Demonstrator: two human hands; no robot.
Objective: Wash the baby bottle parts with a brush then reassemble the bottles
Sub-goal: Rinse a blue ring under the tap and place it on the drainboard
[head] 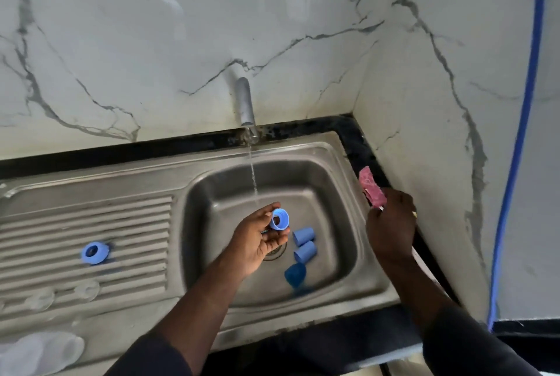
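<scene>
Left grip (260, 242) is palm up and pinches the small blue plastic screw ring (279, 219) between thumb and fingertips, over the steel sink basin (333, 193). The ring sits at the tail of the thin water stream (254, 177).

Expect the ring to be light, stiff, hollow and slick when wet. Hold it across the outer wall on opposite sides and leave the bore free for bristles. It shouldn't crush, but a wet pinch could let it pop out toward the drain (277, 253) directly under that grip.

Right grip (391, 224) is over the sink's right rim by the black tabletop (424, 251). Its fingers curl at the near end of a pink mottled object (372, 185), maybe the brush. Knuckles hide the contact, so you cannot tell whether it is held or only touched.

Nearest you, well left of the left grip, lies a blurred clear plastic bottle (45, 351). Further out on the ribbed drainboard (136, 224) are clear soft-looking teats (88, 289), then a second blue ring (94, 252).

Just right of the left grip, down in the basin, are a darker blue translucent piece (295, 275) and two pale blue caps (304, 235) on their sides. They sit between the grips but below them, so they don't block your reach.

Beyond the left grip, the grey tap spout (246, 103) juts from the marble-pattern wall. A blue hose (524, 133) runs far right of the right grip, out of the way.
</scene>
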